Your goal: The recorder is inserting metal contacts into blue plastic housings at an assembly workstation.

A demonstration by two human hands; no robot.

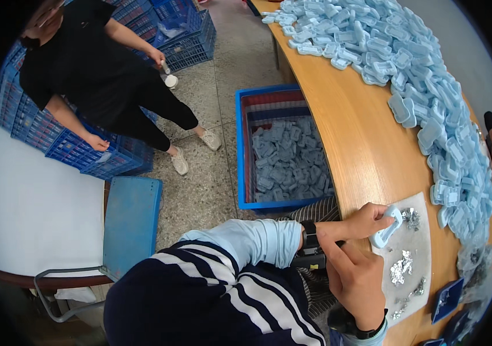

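Observation:
My left hand pinches a light blue plastic shell, elongated with an opening in its middle, above a white sheet on the table. My right hand is just nearer, beside my left wrist; its index finger is stretched toward that wrist and the other fingers are bent, with nothing visible in them. Small shiny silver metal pieces lie in several little heaps on the sheet. A dark device with straps sits on my left wrist.
Many similar light blue shells are heaped along the wooden table's far side. A blue crate of shells stands on the floor left of it. Small blue trays lie at the right. A person stands near stacked crates and a blue chair.

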